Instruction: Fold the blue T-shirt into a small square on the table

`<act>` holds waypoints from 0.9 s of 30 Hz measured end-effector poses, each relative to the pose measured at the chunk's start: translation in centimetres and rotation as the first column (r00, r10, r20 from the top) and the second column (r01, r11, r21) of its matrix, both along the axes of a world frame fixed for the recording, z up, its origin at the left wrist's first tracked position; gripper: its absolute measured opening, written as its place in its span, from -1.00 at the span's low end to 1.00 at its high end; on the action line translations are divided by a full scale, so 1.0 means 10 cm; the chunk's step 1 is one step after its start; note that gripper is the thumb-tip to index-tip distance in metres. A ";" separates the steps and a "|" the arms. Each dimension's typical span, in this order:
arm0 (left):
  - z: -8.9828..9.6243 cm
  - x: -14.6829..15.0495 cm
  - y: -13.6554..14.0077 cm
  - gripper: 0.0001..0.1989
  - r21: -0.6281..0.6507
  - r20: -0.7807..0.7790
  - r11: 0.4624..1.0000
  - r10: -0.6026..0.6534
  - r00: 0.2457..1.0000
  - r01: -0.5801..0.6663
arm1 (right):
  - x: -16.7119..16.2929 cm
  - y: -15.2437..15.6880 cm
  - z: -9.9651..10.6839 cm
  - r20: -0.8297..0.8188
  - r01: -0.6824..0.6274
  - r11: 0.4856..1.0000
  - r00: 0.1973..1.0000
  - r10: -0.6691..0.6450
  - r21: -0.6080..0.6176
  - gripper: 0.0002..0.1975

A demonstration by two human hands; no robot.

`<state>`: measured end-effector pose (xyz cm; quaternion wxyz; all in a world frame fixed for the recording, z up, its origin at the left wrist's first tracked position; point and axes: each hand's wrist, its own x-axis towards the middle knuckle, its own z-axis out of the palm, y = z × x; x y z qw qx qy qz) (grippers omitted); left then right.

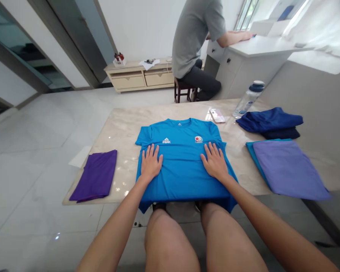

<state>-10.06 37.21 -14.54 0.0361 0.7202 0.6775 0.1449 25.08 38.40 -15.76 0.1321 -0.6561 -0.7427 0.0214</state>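
Blue T-shirt flat, front up, hem overhanging table edge; both hands' fingers released, pressing it.

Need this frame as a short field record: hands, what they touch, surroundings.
left hand: flat, palm down on blue T-shirt
right hand: flat, palm down on same shirt
shirt: spread face up, hem hanging over table edge
left of shirt: folded purple cloth
right of shirt: lilac cloth, navy folded pile, bottle, phone
background: seated person at desk

Bright daylight from window upper right; glare there; edges warped.
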 end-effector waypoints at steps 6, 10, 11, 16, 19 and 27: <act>0.06 0.04 -0.40 -0.32 -0.083 -0.149 0.993 0.068 0.986 -0.081 | 0.01 -0.21 -0.10 0.002 -0.043 0.999 0.999 0.043 -0.009 -0.24; 0.12 -0.03 -0.78 -0.30 -0.115 -0.212 0.988 0.077 0.974 -0.103 | 0.07 -0.54 -0.15 -0.021 -0.080 0.997 0.997 0.079 -0.017 -0.27; 0.14 -0.04 -0.88 -0.29 -0.122 -0.227 0.987 0.073 0.971 -0.102 | 0.09 -0.64 -0.16 -0.028 -0.077 0.997 0.997 0.077 -0.017 -0.28; 0.36 -0.08 -1.31 -0.27 -0.194 -0.281 0.976 0.039 0.959 -0.097 | 0.17 -1.05 0.03 -0.024 -0.129 0.991 0.991 0.128 -0.042 -0.33; 0.64 -0.10 -1.36 -0.32 -0.273 -0.296 0.958 0.007 0.955 -0.092 | 0.22 -1.11 0.45 -0.007 -0.143 0.975 0.990 0.144 -0.168 -0.49; 0.92 -0.08 -1.07 -0.47 -0.329 -0.255 0.943 -0.046 0.966 -0.042 | 0.48 -0.85 0.98 -0.015 0.131 0.953 0.990 -0.140 -0.275 -0.62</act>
